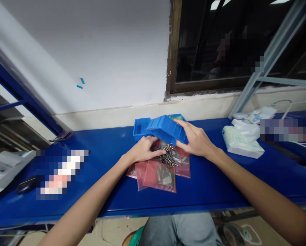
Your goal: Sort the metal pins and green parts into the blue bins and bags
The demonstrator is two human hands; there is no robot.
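My right hand (195, 138) grips a blue plastic bin (165, 128), which is tipped over toward me. A pile of small metal screws (168, 155) lies spilled beneath its mouth, on top of several red translucent bags (159, 176). My left hand (145, 150) rests on the bags with fingers curled, its fingertips touching the screw pile. A second blue bin (140, 128) sits upright just behind and left of the tipped one. All of this lies on a blue table (206, 184).
A white packet of tissues (241, 143) and white cloths (255, 118) lie at the right. A black mouse (26, 186) and a white device (1, 169) sit at the left. A wall and dark window stand behind the table.
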